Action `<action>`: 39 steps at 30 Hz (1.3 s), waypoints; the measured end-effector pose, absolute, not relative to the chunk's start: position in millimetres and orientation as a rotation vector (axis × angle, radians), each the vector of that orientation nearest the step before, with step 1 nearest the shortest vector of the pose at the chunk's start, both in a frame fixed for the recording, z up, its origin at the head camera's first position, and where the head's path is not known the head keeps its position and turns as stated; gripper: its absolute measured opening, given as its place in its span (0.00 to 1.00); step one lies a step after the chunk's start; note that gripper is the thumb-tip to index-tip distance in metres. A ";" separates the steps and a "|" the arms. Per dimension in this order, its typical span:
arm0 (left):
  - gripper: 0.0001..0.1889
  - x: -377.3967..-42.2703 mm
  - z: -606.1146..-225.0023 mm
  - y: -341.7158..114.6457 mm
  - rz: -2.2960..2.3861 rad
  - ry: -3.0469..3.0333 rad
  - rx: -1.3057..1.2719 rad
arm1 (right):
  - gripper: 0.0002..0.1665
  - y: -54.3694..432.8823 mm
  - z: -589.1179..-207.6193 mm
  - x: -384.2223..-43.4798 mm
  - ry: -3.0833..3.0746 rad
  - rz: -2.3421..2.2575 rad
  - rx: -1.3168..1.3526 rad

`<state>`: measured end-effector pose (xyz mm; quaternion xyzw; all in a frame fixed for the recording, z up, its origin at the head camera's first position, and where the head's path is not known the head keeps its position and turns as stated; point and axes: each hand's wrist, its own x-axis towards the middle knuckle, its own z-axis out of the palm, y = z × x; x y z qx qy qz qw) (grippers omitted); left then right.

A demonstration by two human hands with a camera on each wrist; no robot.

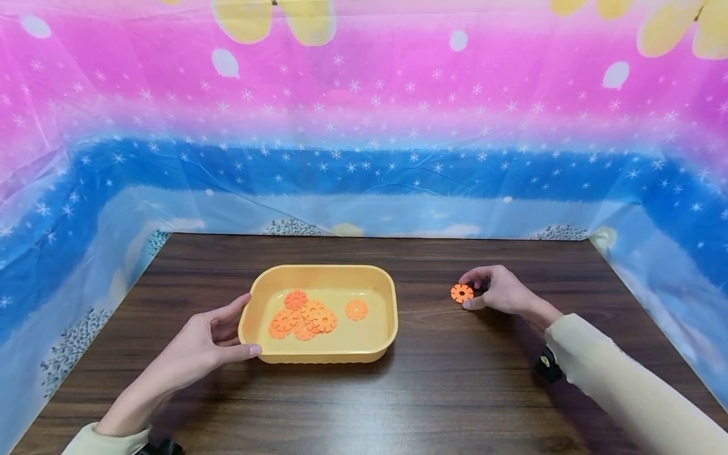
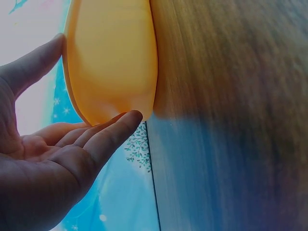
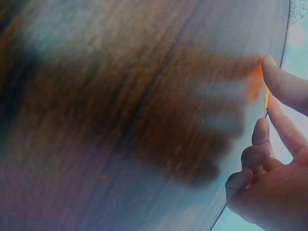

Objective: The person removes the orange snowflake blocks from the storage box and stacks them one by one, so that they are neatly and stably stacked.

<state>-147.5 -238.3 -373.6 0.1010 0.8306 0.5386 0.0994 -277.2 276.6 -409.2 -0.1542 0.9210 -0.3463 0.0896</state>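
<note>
A yellow plastic basin (image 1: 364,341) stands on the table, several orange flower-shaped notched discs (image 1: 313,311) lying inside, most in an overlapping pile. One disc (image 1: 356,309) lies apart on the basin's right side. My left hand (image 1: 201,341) holds the basin's left end, thumb at the near corner of the rim and fingers along the end wall. The left wrist view shows that hand (image 2: 62,149) against the basin's outer wall (image 2: 113,57). To the right of the basin, my right hand (image 1: 500,291) pinches one orange disc (image 1: 462,293) between thumb and fingers, close over the table.
The dark wood-grain table (image 1: 432,398) carries the basin left of its middle. A cloth backdrop (image 1: 364,126) in pink and blue, printed with snowflakes, rises behind the table and along both sides. Dark wrist-worn devices (image 1: 548,366) show near both sleeves.
</note>
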 end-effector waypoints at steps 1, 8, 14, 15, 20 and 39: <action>0.48 -147.3 -373.6 -238.4 1.595 2.455 0.297 | 0.25 276.4 -409.0 -277.3 2.739 -1.029 -0.461; 0.48 -146.5 -374.2 -238.8 1.595 2.450 0.288 | 0.24 275.1 -407.5 -277.2 2.743 -1.007 -0.473; 0.48 -146.0 -375.0 -239.1 1.602 2.446 0.280 | 0.24 274.9 -406.7 -276.7 2.743 -0.995 -0.481; 0.48 -145.9 -375.1 -239.2 1.600 2.450 0.279 | 0.24 275.0 -406.8 -276.8 2.741 -0.996 -0.482; 0.48 -145.7 -375.5 -239.6 1.594 2.464 0.287 | 0.25 276.2 -407.2 -277.4 2.737 -0.997 -0.486; 0.48 -149.1 -373.6 -239.9 1.531 2.505 0.317 | 0.23 277.8 -403.6 -274.2 2.709 -1.014 -0.505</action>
